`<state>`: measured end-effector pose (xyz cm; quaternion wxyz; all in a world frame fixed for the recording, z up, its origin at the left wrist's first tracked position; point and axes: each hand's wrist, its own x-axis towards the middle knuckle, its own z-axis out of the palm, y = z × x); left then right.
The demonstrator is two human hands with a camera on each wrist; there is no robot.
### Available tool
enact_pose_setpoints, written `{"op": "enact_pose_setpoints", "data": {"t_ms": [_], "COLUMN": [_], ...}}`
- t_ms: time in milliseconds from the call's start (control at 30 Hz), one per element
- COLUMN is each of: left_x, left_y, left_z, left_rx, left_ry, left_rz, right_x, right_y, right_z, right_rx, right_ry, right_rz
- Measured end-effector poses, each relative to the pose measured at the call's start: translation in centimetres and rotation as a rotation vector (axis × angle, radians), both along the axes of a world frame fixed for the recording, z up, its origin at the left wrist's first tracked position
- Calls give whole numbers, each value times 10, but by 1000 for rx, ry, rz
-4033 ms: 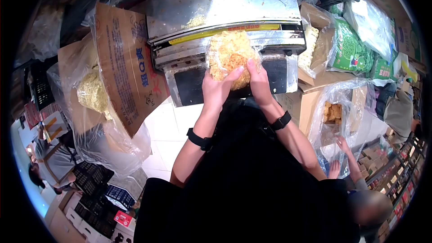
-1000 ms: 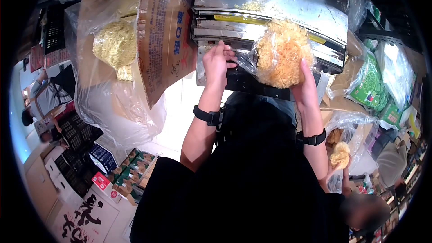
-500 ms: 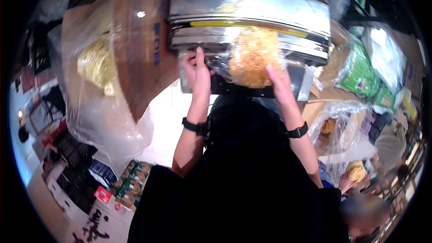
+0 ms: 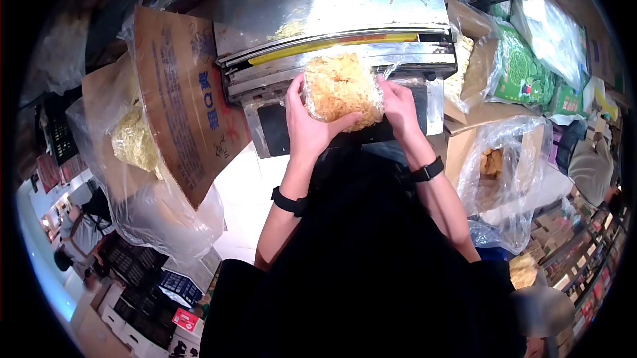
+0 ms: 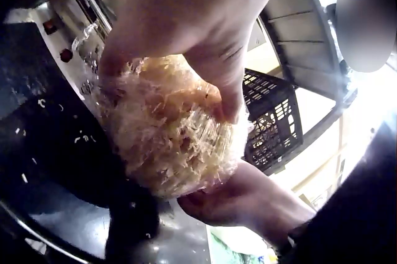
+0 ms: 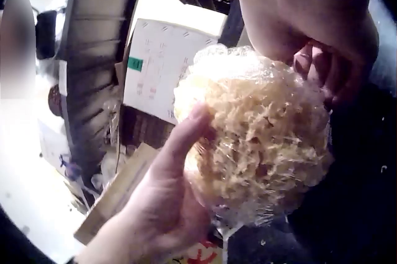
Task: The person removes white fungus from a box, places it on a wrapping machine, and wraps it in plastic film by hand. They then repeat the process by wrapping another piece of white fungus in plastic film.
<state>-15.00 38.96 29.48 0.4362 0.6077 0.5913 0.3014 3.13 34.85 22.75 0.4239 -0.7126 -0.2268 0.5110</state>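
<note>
A frilly, pale yellow snow fungus (image 4: 342, 89) wrapped in clear plastic film is held up in front of a metal wrapping machine (image 4: 332, 0). My left hand (image 4: 308, 119) grips its left side, the thumb lying across the front. At its right edge, my right hand (image 4: 401, 107) has curled fingers pinching the plastic film (image 4: 388, 71). The right wrist view shows the wrapped snow fungus (image 6: 260, 134) close up, with curled right fingers (image 6: 319, 68) at its upper edge. Film covers its face in the left wrist view, where the left thumb (image 5: 229, 106) presses on it.
Left stands a large cardboard box (image 4: 189, 92) with a plastic liner and more fungus (image 4: 136, 139). Right are a lined carton (image 4: 491, 159) and green bags (image 4: 527, 69). Another person (image 4: 541, 311) is at the lower right. Black crates (image 4: 142, 291) stack lower left.
My left hand has moved from the film on the left to grip the wrapped fungus. My right hand has gone from holding the fungus to pinching film at its right edge.
</note>
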Motion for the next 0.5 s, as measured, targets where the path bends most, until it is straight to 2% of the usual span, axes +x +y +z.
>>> {"op": "enact_pose_setpoints", "data": {"t_ms": [67, 133, 267, 367, 433, 500], "left_x": [-1, -2, -7, -10, -9, -8], "left_y": [0, 0, 3, 4, 3, 3], "left_z": [-3, -4, -10, -16, -16, -15], "left_rx": [19, -40, -93, -57, -29, -11], "left_ry": [7, -139, -255, -253, -261, -227], "left_rz": [-6, 45, 68, 24, 15, -8], "right_x": [-6, -10, -15, -11, -12, -10], "right_y": [2, 2, 2, 6, 9, 10], "right_z": [12, 21, 27, 16, 18, 23], "right_rx": [18, 59, 116, 86, 116, 128], "right_ry": [-89, -132, -112, -41, 198, 228], "right_rz": [-26, -127, -213, -212, -320, -372]}}
